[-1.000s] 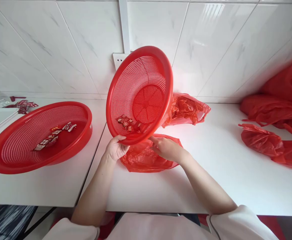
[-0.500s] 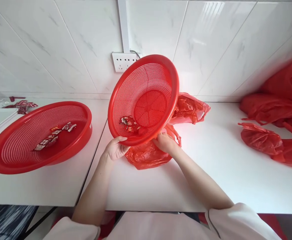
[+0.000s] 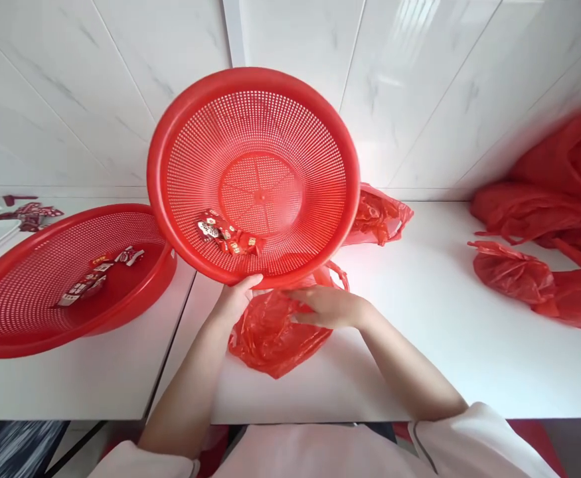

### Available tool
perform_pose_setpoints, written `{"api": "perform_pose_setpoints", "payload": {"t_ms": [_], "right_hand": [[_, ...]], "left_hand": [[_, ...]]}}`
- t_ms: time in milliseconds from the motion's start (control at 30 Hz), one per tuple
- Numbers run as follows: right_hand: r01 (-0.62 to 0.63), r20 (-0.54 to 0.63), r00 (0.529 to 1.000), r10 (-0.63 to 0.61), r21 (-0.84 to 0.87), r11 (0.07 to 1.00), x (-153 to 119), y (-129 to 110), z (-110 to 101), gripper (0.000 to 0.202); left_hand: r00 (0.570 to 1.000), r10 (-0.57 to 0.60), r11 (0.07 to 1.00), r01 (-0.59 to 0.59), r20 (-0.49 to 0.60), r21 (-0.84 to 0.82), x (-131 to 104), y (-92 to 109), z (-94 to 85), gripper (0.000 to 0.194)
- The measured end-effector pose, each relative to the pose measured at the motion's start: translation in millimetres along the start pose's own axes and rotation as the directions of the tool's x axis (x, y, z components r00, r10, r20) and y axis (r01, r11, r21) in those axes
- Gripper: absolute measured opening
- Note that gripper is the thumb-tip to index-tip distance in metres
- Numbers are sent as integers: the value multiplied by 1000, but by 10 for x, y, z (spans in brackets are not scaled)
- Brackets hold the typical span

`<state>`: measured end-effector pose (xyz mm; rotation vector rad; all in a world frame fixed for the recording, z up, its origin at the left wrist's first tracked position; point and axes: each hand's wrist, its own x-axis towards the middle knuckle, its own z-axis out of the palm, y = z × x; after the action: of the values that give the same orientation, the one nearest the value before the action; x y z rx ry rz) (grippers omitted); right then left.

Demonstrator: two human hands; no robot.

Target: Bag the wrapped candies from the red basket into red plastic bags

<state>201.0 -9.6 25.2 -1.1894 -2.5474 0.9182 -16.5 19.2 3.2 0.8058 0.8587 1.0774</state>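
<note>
- The person's left hand [image 3: 236, 302] pinches the lower rim of a red mesh plastic basket [image 3: 315, 166], thumb over the edge, fingers tucked behind.
- The right hand [image 3: 330, 307] hovers just below that rim, palm down, fingers extended and somewhat spread, slightly blurred; I can't tell whether they touch the thin red plastic bag [image 3: 275, 338] under them.
- That bag lies crumpled on the white table [image 3: 410, 365].
- The held basket is above it, tilted so its inside faces the person, a few red printed packets [image 3: 233, 240] gathered low in it.
- To the left sits a second red mesh basket [image 3: 143, 299], also with small packets inside.
- Beyond, near the tiled wall [image 3: 419, 133], another red bag [image 3: 382, 216] rests.
</note>
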Motion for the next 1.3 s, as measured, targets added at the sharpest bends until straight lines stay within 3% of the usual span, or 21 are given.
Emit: {"api": "perform_pose_setpoints", "payload": {"t_ms": [67, 133, 233, 367, 600, 767, 967, 1100, 1200, 1300], "right_hand": [[125, -55, 991, -120, 83, 989, -44, -74, -80, 37], [180, -214, 962, -168, 39, 983, -39, -119, -136, 33], [130, -402, 896, -189, -168, 977, 22, -111, -142, 29], [68, -469, 867, -170, -226, 972, 107, -24, -56, 37], [118, -424, 887, -181, -169, 978, 224, 40, 37, 52], [89, -346, 926, -150, -186, 979, 194, 38, -11, 41], [177, -330, 926, -181, -43, 983, 131, 95, -115, 32], [95, -396, 918, -33, 138, 986, 90, 148, -174, 32], [34, -363, 928, 88, 317, 948, 44, 187, -215, 32], [20, -302, 946, 120, 423, 906, -22, 186, -272, 29]], "left_hand": [[999, 29, 999, -27, -44, 46, 37, -29, -20, 39], [996, 54, 995, -49, -67, 82, 66, -61, -57, 41], [994, 88, 992, -80, -67, 102, 90, -122, -97, 46], [995, 95, 982, -90, -26, 166, 84, -232, -78, 51], [985, 105, 957, -137, 137, 255, -22, -342, 28, 53], [986, 135, 951, -157, 100, 266, 12, -326, -22, 49], [1000, 10, 992, -13, 26, 125, 92, -296, -85, 45], [999, 15, 993, -20, 40, 120, 119, -233, -90, 53], [999, 15, 993, -18, 28, 116, 127, -204, -82, 61], [999, 25, 996, -28, 30, 85, 128, -198, -80, 62]]}}
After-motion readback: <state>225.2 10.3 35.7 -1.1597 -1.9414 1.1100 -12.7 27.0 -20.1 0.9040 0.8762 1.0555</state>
